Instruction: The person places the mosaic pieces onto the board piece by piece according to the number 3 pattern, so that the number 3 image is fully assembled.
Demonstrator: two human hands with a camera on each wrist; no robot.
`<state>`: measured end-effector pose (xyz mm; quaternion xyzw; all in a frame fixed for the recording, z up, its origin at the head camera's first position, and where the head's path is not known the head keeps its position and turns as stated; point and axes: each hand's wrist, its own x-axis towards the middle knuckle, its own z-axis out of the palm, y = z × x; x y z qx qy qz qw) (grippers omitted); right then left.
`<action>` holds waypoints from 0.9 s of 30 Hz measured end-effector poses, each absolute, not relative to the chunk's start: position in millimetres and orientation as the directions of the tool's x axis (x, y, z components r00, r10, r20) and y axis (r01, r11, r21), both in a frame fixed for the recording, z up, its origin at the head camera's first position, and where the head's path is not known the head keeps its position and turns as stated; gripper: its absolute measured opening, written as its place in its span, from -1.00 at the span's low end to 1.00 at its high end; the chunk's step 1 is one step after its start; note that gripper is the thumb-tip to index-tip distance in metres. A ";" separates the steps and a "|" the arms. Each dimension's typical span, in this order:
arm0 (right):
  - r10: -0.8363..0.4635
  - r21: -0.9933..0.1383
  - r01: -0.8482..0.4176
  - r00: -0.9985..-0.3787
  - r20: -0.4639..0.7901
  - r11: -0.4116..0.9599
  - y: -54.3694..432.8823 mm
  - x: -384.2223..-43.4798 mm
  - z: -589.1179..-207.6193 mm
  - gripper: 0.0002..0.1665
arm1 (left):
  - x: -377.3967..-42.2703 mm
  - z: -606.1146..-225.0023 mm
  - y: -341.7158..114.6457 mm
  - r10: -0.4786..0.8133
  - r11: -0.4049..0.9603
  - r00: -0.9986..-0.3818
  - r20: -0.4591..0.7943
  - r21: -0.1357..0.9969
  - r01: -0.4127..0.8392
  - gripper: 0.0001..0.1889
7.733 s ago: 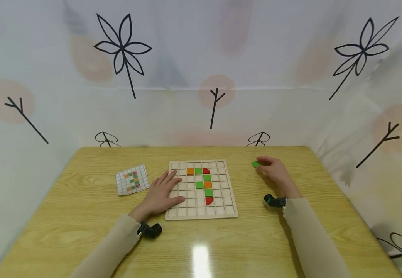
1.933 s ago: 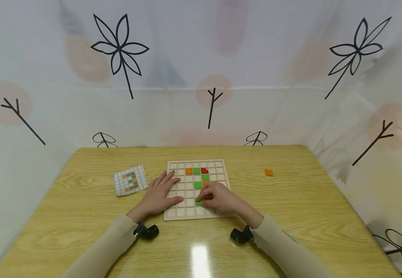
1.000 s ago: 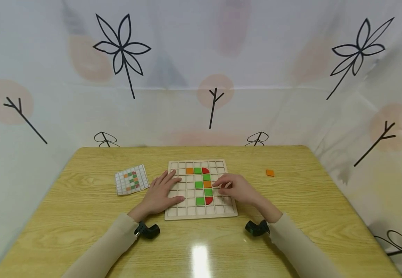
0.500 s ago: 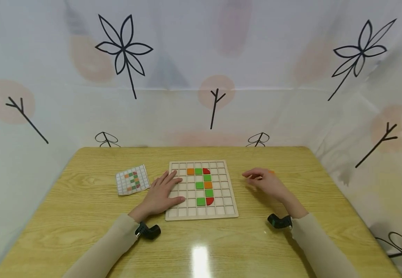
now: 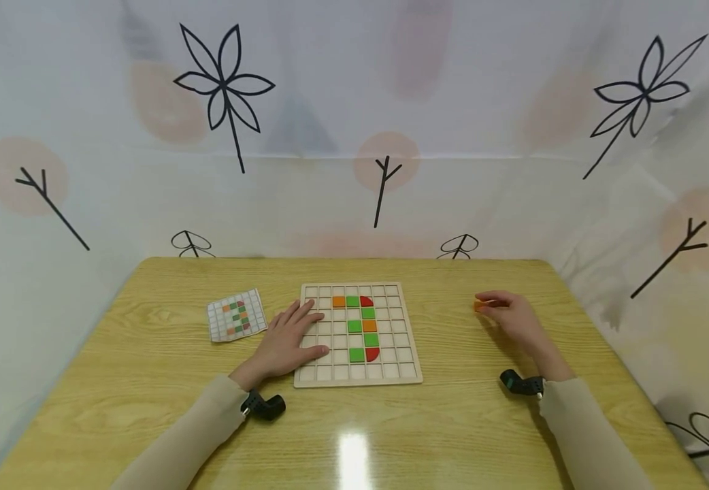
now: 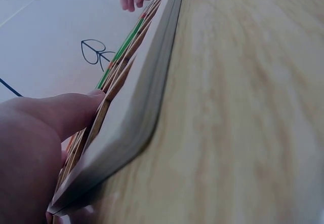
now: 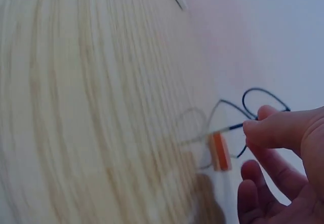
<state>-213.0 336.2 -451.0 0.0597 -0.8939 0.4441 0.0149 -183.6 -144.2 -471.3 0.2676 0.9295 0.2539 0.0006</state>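
Observation:
My left hand (image 5: 284, 347) rests with spread fingers on the left side of a wooden grid board (image 5: 403, 371); in the left wrist view its thumb (image 6: 76, 110) lies over the rim. Square green and orange tiles and two rounded red tiles form a figure on the board, including a green tile (image 5: 356, 354) beside the lower red tile (image 5: 372, 354). Off to the right, my right hand (image 5: 516, 323) is at a loose orange tile (image 5: 479, 307), partly covering it. The right wrist view shows a small gap between thumb and orange tile (image 7: 220, 152), which lies on the table.
A paper card (image 5: 237, 316) printed with a coloured grid pattern lies left of the board. All of it stands on a wood-grain table (image 5: 440, 435). A patterned white cloth (image 5: 330, 204) hangs behind and at the sides.
The right hand brought a green tile from the right, set it left of the lower red tile, then let go. It has since moved right to the orange tile. The left hand stays put.

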 end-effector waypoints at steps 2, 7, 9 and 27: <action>-0.070 -0.784 -0.099 -0.995 0.071 0.613 341.9 -212.4 -454.7 -0.55 | -184.3 -473.0 -144.0 0.499 0.728 -0.856 0.135 0.472 0.498 -0.26; -0.063 -0.785 -0.055 -0.998 0.021 0.617 350.2 -214.4 -461.7 -0.43 | -185.7 -475.2 -143.9 0.499 0.725 -0.856 0.136 0.475 0.498 -0.26; -0.075 -0.786 -0.049 -0.997 0.003 0.617 350.3 -216.1 -462.7 -0.40 | -186.0 -475.3 -144.2 0.498 0.725 -0.857 0.135 0.477 0.497 -0.25; -0.087 -0.769 -0.080 -0.996 0.031 0.634 346.2 -215.7 -462.9 -0.49 | -188.2 -473.3 -146.1 0.504 0.718 -0.858 0.101 0.504 0.481 -0.25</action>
